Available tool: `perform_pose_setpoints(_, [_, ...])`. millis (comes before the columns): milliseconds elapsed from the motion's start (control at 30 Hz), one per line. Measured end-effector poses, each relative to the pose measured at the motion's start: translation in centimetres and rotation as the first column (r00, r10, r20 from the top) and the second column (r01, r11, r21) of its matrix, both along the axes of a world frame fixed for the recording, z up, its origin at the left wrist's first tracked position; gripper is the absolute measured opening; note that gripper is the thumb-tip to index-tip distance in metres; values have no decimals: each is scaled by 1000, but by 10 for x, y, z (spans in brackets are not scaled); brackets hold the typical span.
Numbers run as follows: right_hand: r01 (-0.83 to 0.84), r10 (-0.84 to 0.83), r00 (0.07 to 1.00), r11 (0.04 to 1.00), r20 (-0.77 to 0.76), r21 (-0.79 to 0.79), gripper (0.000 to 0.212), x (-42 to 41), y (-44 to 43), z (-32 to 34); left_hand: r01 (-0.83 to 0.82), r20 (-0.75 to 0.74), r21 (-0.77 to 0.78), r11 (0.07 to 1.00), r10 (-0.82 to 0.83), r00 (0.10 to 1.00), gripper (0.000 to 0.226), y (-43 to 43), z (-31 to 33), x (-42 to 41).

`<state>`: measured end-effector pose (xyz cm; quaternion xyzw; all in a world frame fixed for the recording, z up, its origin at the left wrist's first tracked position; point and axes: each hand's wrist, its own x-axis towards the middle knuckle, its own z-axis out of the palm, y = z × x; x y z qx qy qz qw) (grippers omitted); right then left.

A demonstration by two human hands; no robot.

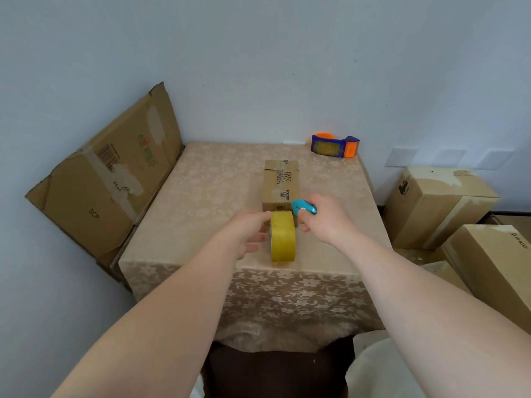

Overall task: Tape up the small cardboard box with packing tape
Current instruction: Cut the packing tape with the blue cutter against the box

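1. Head view: the box [280, 185] is a small brown cardboard carton, long and narrow, lying just right of the frame's centre on the table [207, 196], which wears a beige floral cloth. Its top flaps are down, and a strip of clear tape runs along the top seam.
2. Black print on the box top reads "INS" and "FOCUS"; the other characters are too small to read.
3. A yellow tape roll [283, 237] stands on edge just below the box in the frame, touching or nearly touching its near end.
4. The left hand [248, 234] is at the roll's left side, fingers loosely curled against it; how firm the hold is cannot be told.
5. The right hand [323, 218] is closed around a small blue cutter [303, 207], whose tip points at the box's near right corner.
6. A blue and orange dispenser [334, 145] sits at the table's far right corner, well apart from the box.
7. A flattened carton [106, 179] leans on the wall at the left of the frame; it reads "SCP" and carries a barcode.
8. More cartons [439, 205] are stacked at the right edge; the nearest one reads "PICO".
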<state>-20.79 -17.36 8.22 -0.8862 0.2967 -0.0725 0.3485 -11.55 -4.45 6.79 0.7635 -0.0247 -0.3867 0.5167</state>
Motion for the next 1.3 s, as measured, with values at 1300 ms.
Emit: perform_pose_setpoints(1300, [-304, 256, 943, 925, -213, -231, 25, 54, -17, -21, 39, -274, -191, 981, -91, 957, 16, -25, -31, -3])
